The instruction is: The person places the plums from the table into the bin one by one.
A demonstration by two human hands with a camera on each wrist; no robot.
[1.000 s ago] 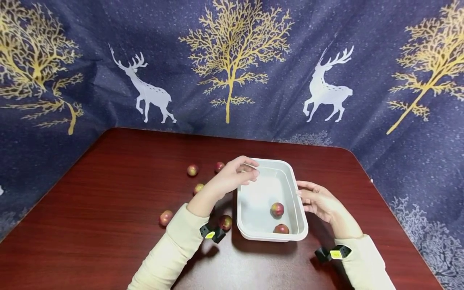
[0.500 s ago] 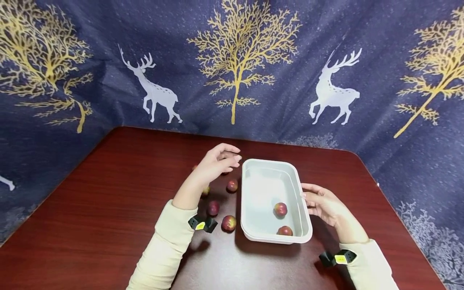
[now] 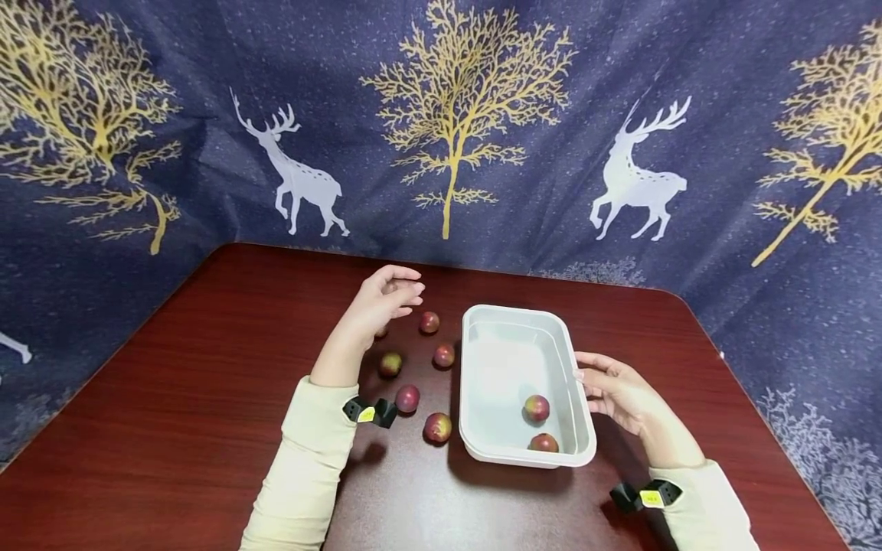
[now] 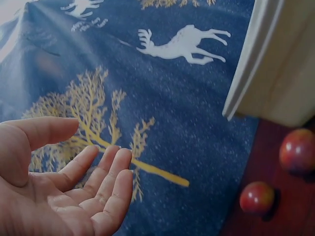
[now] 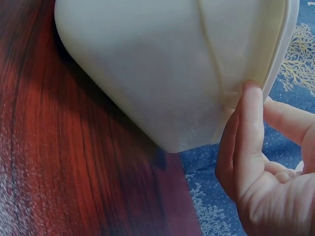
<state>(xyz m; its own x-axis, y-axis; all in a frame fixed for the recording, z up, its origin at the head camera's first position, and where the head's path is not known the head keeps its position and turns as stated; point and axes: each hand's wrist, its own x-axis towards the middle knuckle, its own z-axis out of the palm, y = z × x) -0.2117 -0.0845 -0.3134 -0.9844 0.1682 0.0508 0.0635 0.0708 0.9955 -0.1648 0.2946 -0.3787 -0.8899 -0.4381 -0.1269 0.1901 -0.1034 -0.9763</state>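
Note:
In the head view, my left hand (image 3: 377,306) hovers over the far left part of the table, its fingers loosely bent. The left wrist view shows its palm (image 4: 64,201) with nothing in it. Beneath and beside it lie several red-and-green plums, among them one plum (image 3: 429,322) by the fingertips and a greener plum (image 3: 390,364); another is partly hidden behind the wrist. My right hand (image 3: 616,390) holds the right rim of a white plastic container (image 3: 496,367), thumb at the rim and fingers against the outer wall. Inside are two plums, one (image 3: 537,409) near the middle.
The dark red wooden table (image 3: 207,383) reaches back to a blue cloth (image 3: 386,191) printed with deer and trees. Near the container's left side lie more plums, including a plum (image 3: 437,428) and a darker plum (image 3: 407,399).
My left hand has moved from above the container out to the left, over the plums. My right hand stays at the container's rim. The head view has shifted slightly.

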